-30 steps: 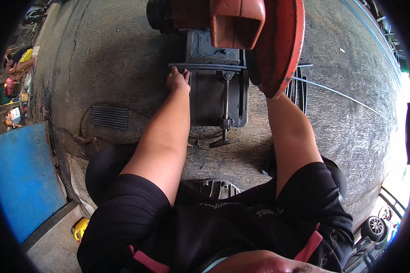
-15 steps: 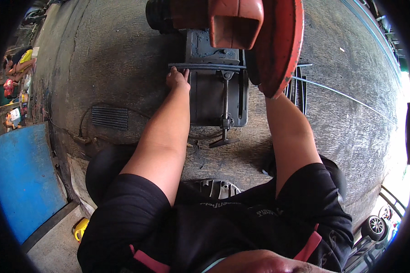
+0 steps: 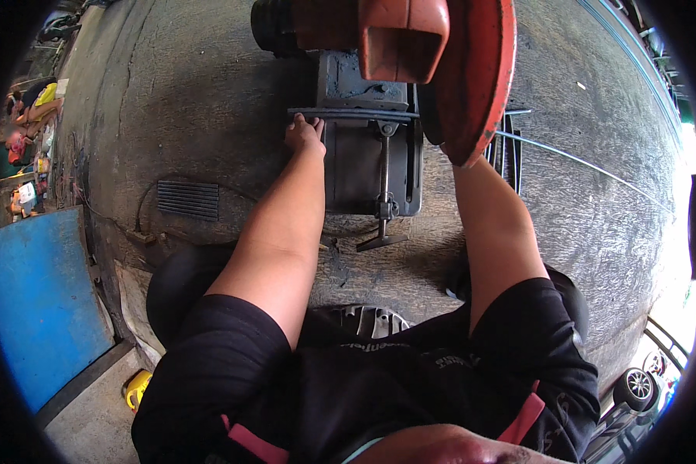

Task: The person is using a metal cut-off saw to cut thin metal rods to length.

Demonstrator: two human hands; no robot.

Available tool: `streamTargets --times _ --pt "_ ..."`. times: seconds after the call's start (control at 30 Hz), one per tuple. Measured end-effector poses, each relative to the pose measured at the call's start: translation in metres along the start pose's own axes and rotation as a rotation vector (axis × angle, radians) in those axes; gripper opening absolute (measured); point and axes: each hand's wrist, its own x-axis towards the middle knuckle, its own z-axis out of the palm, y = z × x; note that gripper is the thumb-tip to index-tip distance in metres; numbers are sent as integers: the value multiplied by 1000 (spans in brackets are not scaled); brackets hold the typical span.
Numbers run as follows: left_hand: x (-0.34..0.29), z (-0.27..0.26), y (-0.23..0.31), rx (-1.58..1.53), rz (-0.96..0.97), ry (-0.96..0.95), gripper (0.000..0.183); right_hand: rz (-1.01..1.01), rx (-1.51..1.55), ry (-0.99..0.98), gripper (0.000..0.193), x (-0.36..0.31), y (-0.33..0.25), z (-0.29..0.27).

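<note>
A red chop saw (image 3: 404,46) with a round blade guard (image 3: 483,93) stands in front of me, its head above a dark metal base (image 3: 354,166). Thin grey metal rods (image 3: 348,114) lie side by side across the base, along the clamp. The clamp's screw (image 3: 384,162) points toward me and ends in a T-handle (image 3: 380,242). At the rods' left ends is my left hand (image 3: 305,135), its fingers closed on them. My right forearm reaches under the blade guard, which hides nearly all of my right hand; its fingers cannot be seen.
Cut rods (image 3: 187,201) lie in a neat row on the floor at left. A long thin rod (image 3: 580,162) extends right past the guard. A cable (image 3: 139,205) runs along the floor. A blue panel (image 3: 42,301) and a seated person (image 3: 39,112) are at far left.
The view has shifted very slightly. My left fingers have moved a little against the rod ends; the saw head and my right arm stay in place.
</note>
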Motion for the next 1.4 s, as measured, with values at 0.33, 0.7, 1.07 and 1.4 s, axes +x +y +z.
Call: streamTargets --times 0.33,0.7,1.07,1.4 --pt "3 -1 -4 -18 36 26 44 334 763 78 43 -2 -5 4" --pt "7 -3 -1 -23 9 -2 42 470 1080 156 45 -5 -9 1" --pt "8 -2 -1 -57 21 52 44 600 1076 349 47 -21 -19 -24" --pt "12 -4 -3 -84 16 6 40 -375 1285 809 36 -33 -159 -229"
